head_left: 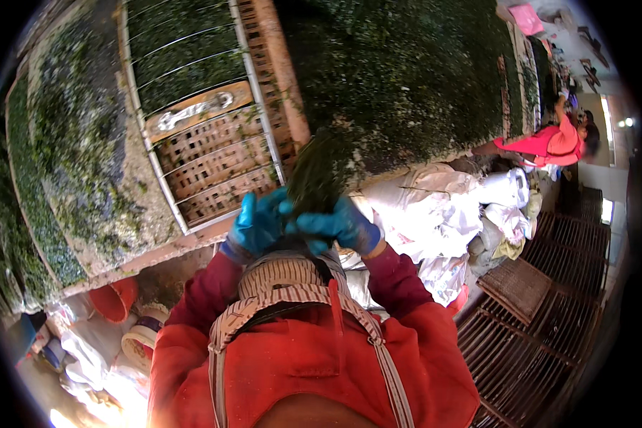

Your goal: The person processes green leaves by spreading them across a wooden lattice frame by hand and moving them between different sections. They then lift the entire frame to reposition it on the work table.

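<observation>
Both my hands wear blue gloves and meet in front of my chest. My right hand [339, 225] is closed around the base of a bunch of dark green, grass-like strands [319, 171], which fans out away from me. Beside it, my left hand [257, 222] is closed with its fingertips at the left edge of the same bunch. Just beyond the left hand lies a metal-framed rack [212, 160] with crosswise wires and a wooden bar [200, 112]. Green bits cover its far part, and holed brown slats show in its near part.
Tables [146, 214] carry loose green plant matter [399, 71] to the left and ahead. White sacks [435, 214] crowd the right side. Slatted dark racks [528, 349] stand lower right, red [114, 298] and white buckets lower left. A person in red [549, 146] is at the far right.
</observation>
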A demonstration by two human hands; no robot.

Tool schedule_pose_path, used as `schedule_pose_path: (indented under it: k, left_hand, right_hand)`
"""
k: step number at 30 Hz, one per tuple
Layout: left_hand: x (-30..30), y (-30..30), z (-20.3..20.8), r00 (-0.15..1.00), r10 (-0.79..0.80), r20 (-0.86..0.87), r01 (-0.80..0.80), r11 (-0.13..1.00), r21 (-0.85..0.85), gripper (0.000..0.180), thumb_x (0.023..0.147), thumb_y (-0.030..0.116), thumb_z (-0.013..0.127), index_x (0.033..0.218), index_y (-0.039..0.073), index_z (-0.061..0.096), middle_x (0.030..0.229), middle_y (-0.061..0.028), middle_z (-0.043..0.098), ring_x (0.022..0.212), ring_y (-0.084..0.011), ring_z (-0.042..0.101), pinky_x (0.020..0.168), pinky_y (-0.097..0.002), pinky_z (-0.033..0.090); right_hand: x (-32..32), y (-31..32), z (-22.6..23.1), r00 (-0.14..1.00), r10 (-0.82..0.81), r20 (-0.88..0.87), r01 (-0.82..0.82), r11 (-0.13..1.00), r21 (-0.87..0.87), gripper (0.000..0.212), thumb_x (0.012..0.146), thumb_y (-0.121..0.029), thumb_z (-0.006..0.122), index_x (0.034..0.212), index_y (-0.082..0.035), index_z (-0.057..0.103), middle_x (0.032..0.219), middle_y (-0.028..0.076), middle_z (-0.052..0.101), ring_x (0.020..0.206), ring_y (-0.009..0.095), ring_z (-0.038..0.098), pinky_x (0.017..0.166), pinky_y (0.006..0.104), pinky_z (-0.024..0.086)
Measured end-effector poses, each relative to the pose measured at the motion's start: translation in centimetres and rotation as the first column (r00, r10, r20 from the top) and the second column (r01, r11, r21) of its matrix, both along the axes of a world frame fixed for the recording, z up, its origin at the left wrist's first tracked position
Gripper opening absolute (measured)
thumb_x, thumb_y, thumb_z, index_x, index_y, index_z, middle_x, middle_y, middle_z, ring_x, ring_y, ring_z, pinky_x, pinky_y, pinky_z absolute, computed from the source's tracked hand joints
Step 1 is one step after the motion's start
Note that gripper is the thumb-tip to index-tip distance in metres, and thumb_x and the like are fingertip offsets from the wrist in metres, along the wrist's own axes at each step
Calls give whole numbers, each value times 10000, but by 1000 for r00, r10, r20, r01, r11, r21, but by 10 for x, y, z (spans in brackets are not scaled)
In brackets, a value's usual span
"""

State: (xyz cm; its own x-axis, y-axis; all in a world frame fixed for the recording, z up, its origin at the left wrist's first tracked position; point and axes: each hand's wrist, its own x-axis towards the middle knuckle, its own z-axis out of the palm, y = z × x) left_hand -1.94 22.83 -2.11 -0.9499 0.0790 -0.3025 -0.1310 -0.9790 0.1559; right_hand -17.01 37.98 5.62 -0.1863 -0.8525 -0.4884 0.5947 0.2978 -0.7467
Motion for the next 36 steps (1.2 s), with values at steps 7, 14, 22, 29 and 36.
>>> schedule_pose_path:
  k: [7, 14, 22, 29, 36]
  left_hand:
    - [33, -49, 10, 931, 362, 53, -357, 930, -88, 465, 1055, 309, 606, 1390, -12, 571, 719, -5, 480, 931, -287, 702, 910, -510, 572]
    - [73, -214, 32, 780, 472, -411, -561, 237, -793, 471, 1048, 229, 599, 1427, -45, 540, 994, -30, 615, 1083, -296, 707, 1037, -494, 562]
    - [112, -254, 10, 577, 607, -546, 315, -783, -537, 636, 843, 6, 712, 1456, 72, 554, 1328, -192, 674, 1067, -286, 715, 896, -368, 638]
    - [11, -196, -16, 754, 641, 140, 655, -723, -218, 993, 852, 501, 707, 1669, 231, 213, 1709, -122, 255, 1570, -417, 198, 1273, -593, 73]
    - [18, -201, -29, 815, 577, -60, 538, -791, -291, 934, 846, 472, 708, 1647, 234, 292, 1684, -121, 322, 1557, -403, 252, 1265, -584, 132]
  right_hand:
    - [51, -39, -15, 969, 248, 11, -244, 945, 217, 485, 885, -259, 792, 1300, -32, 681, 976, 54, 747, 692, 97, 626, 636, 258, 504]
    - [-8, -200, -29, 866, 327, -379, -346, 938, 18, 376, 912, -267, 813, 1113, 32, 705, 825, 95, 744, 525, 107, 578, 464, 259, 452]
    - [-43, -265, -52, 402, 703, -586, -414, 711, 569, 319, 907, -298, 808, 998, 0, 739, 805, 115, 738, 664, 227, 702, 566, 366, 574]
    - [-88, -260, -36, -122, 753, -646, -468, 531, 707, 529, 811, -449, 858, 1127, -40, 752, 859, 117, 752, 623, 210, 664, 614, 349, 556]
    - [-187, -122, -51, 398, 90, -913, 353, 904, 243, 356, 975, -120, 664, 1330, -92, 670, 984, 83, 733, 798, 157, 667, 709, 340, 571]
